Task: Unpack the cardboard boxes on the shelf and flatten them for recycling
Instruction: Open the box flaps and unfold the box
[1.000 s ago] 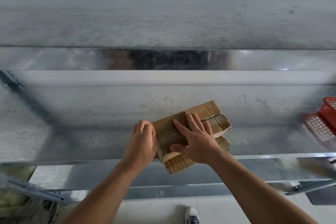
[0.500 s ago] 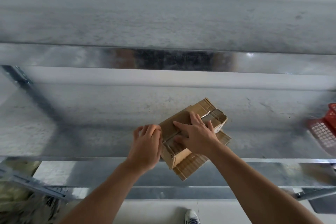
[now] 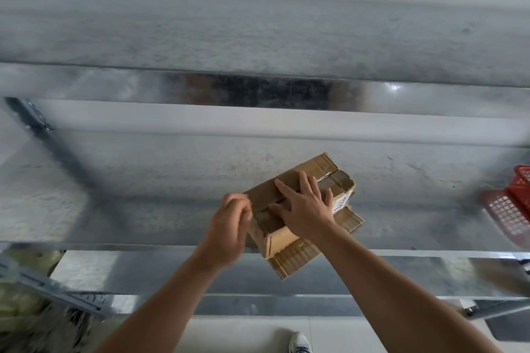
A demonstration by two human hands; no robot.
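A small taped cardboard box (image 3: 314,170) sits on a flattened piece of corrugated cardboard (image 3: 298,261) at the front edge of the metal shelf (image 3: 143,195). My right hand (image 3: 307,209) lies flat on the box's top, fingers spread across the brown tape seam. At the box's near-left end, my left hand (image 3: 229,226) has its fingertips bunched and appears to pinch the end of the tape. That hand is motion-blurred. What the box contains is hidden.
A red plastic basket (image 3: 513,203) stands on the same shelf at the far right. Another metal shelf (image 3: 258,37) runs above. Below the shelf, a pale bag and clutter (image 3: 28,309) lie at the lower left, and my shoe (image 3: 299,344) shows on the floor.
My left hand moved from the box's left side to the tape end and bunched its fingertips there. The right hand stayed pressed on top. The box turned slightly.
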